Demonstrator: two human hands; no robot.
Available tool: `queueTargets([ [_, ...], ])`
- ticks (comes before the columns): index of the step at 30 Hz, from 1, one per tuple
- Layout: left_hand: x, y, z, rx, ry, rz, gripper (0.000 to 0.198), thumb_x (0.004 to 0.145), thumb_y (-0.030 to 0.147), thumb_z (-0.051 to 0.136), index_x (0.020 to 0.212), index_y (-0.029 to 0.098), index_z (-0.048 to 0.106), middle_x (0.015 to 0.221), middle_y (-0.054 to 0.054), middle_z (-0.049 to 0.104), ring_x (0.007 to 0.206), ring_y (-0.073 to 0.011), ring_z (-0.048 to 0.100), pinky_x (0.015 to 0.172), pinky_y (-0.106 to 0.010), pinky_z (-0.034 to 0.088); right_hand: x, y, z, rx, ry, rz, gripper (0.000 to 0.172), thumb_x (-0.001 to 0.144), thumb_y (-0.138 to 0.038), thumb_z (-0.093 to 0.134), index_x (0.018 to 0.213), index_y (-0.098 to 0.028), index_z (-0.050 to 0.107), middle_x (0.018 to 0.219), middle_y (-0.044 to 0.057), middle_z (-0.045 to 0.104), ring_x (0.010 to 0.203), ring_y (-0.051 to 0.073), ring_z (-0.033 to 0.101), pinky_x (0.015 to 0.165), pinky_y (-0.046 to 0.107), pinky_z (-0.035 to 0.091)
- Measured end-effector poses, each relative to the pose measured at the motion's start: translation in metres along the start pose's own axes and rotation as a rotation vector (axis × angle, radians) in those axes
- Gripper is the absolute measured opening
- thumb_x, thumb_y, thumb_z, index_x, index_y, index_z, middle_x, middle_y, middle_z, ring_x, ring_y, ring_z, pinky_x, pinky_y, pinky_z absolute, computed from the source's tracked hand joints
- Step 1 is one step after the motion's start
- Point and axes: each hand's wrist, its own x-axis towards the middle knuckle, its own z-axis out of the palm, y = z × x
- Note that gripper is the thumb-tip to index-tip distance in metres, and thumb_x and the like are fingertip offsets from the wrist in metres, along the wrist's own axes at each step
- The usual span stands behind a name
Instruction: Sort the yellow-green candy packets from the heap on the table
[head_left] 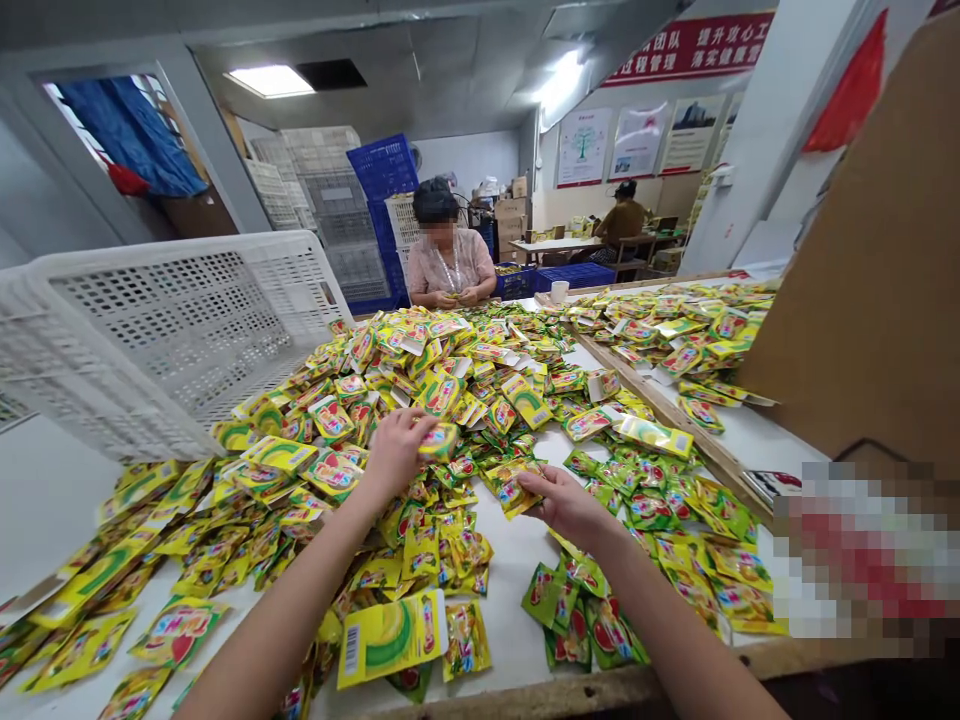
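A big heap of small yellow and green snack packets (465, 370) covers the white table (45, 490). My left hand (395, 450) is closed on a yellow packet (440, 440) at the near edge of the heap. My right hand (566, 505) pinches another packet (511, 486) just to its right. A small pile of green packets (581, 615) lies under my right forearm, near the table's front edge. A larger yellow packet (391, 638) lies flat between my arms.
A white plastic crate (172, 330) lies tipped on its side at the left. A person sits across the table, hands at the heap. A second packet-covered table (675, 340) adjoins on the right, beside a brown cardboard sheet (870, 270). Stacked crates stand behind.
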Motion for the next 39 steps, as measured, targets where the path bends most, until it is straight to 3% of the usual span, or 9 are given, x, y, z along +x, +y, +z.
queueTargets([
  [3, -0.019, 0.026, -0.006, 0.048, 0.232, 0.484, 0.038, 0.08, 0.009, 0.047, 0.115, 0.024, 0.054, 0.111, -0.005, 0.061, 0.107, -0.0208, 0.051, 0.096, -0.037, 0.036, -0.006, -0.002, 0.005, 0.091, -0.095, 0.033, 0.034, 0.053, -0.036, 0.082, 0.073, -0.015, 0.063, 0.069, -0.002, 0.067, 0.06, 0.009, 0.062, 0.059, 0.021, 0.052],
  [6, -0.031, 0.046, -0.005, 0.001, 0.325, 0.672, 0.031, 0.086, 0.011, 0.043, 0.113, 0.023, 0.052, 0.109, -0.002, 0.064, 0.105, -0.0157, 0.053, 0.097, -0.032, 0.034, -0.009, 0.004, 0.01, 0.038, -0.163, 0.084, 0.036, 0.052, -0.033, 0.083, 0.076, -0.016, 0.063, 0.068, -0.003, 0.066, 0.059, 0.009, 0.061, 0.057, 0.021, 0.051],
  [8, -0.033, 0.054, -0.004, -0.132, 0.425, 0.519, 0.027, 0.086, 0.013, 0.042, 0.11, 0.022, 0.052, 0.11, -0.003, 0.063, 0.106, -0.016, 0.053, 0.099, -0.033, 0.034, -0.008, 0.009, 0.012, -0.038, -0.163, 0.058, 0.038, 0.053, -0.036, 0.082, 0.08, -0.016, 0.063, 0.071, -0.002, 0.066, 0.061, 0.011, 0.062, 0.059, 0.024, 0.052],
  [11, -0.032, 0.064, -0.004, -0.533, 0.539, -0.09, 0.027, 0.085, 0.026, 0.048, 0.111, 0.02, 0.049, 0.111, -0.01, 0.06, 0.104, -0.021, 0.056, 0.096, -0.041, 0.037, -0.004, 0.015, 0.012, -0.192, -0.024, -0.161, 0.038, 0.063, -0.044, 0.074, 0.087, -0.017, 0.062, 0.082, 0.003, 0.067, 0.073, 0.017, 0.065, 0.069, 0.032, 0.053],
  [14, -0.035, 0.079, -0.004, -1.142, 0.202, -0.475, 0.042, 0.084, 0.048, 0.042, 0.11, 0.017, 0.048, 0.106, -0.012, 0.061, 0.093, -0.0222, 0.06, 0.083, -0.04, 0.047, -0.002, 0.025, 0.014, -0.517, 0.155, -0.556, 0.028, 0.073, -0.039, 0.066, 0.091, -0.018, 0.061, 0.105, 0.01, 0.063, 0.096, 0.024, 0.062, 0.081, 0.037, 0.051],
  [18, -0.044, 0.098, 0.003, -1.482, -0.06, -0.492, 0.054, 0.074, 0.058, 0.052, 0.109, 0.018, 0.045, 0.103, -0.008, 0.061, 0.095, -0.0209, 0.059, 0.083, -0.034, 0.047, -0.008, 0.044, 0.024, -0.95, 0.021, -0.825, 0.021, 0.081, -0.019, 0.053, 0.101, -0.018, 0.059, 0.126, 0.015, 0.05, 0.119, 0.024, 0.048, 0.092, 0.036, 0.047],
  [23, -0.052, 0.085, 0.011, -1.09, 0.118, -0.584, 0.047, 0.07, 0.053, 0.058, 0.101, 0.02, 0.046, 0.086, -0.002, 0.062, 0.08, -0.019, 0.06, 0.074, -0.031, 0.047, -0.018, 0.037, 0.028, -1.019, -0.265, -0.599, 0.013, 0.079, -0.021, 0.059, 0.091, -0.018, 0.061, 0.125, 0.013, 0.052, 0.113, 0.023, 0.053, 0.088, 0.034, 0.048],
  [31, -0.063, 0.087, 0.009, -0.361, 0.088, -0.334, 0.045, 0.069, 0.046, 0.062, 0.106, 0.022, 0.051, 0.096, -0.007, 0.066, 0.087, -0.0241, 0.063, 0.068, -0.03, 0.047, -0.015, 0.007, 0.026, -0.498, 0.37, -0.638, 0.029, 0.075, -0.046, 0.062, 0.09, -0.022, 0.058, 0.086, 0.005, 0.066, 0.078, 0.019, 0.062, 0.074, 0.032, 0.05],
  [39, -0.072, 0.089, 0.016, -0.246, 0.207, -0.21, 0.042, 0.076, 0.047, 0.054, 0.108, 0.02, 0.05, 0.095, -0.007, 0.066, 0.083, -0.0224, 0.064, 0.065, -0.029, 0.047, -0.014, 0.002, 0.027, -0.823, 0.171, -0.497, 0.024, 0.071, -0.033, 0.064, 0.09, -0.018, 0.063, 0.073, 0.001, 0.058, 0.063, 0.013, 0.05, 0.057, 0.024, 0.042],
])
